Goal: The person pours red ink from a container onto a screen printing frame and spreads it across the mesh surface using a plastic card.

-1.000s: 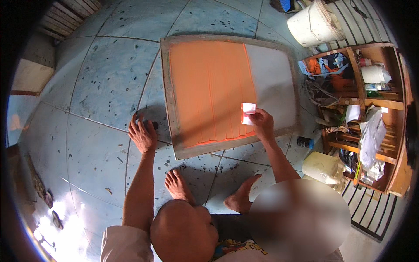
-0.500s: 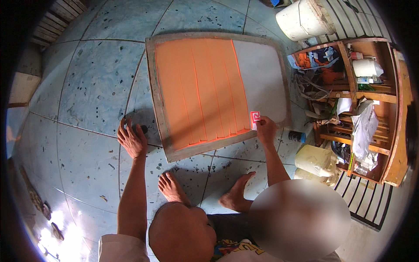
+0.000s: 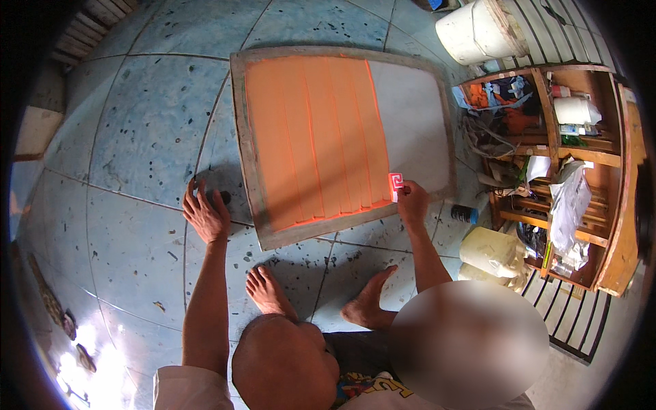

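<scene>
Right hand (image 3: 413,203) pinching a small red-and-white card (image 3: 396,184) at the near right corner of the orange paint (image 3: 307,123).
In the head view, the card is near the near end of the paint's right edge, beside the bare grey panel (image 3: 413,109); whether it touches the surface I cannot tell. To spread paint well here, the card's edge probably wants to lie flat, at a steady slant and even pressure, each stroke slightly overlapping the last so the raised lines smooth out, and stopping short of the frame (image 3: 294,234). The left hand (image 3: 207,215), fingers spread, is left of the frame, just beside a dark round object (image 3: 226,197); bracing the frame with it might help.
</scene>
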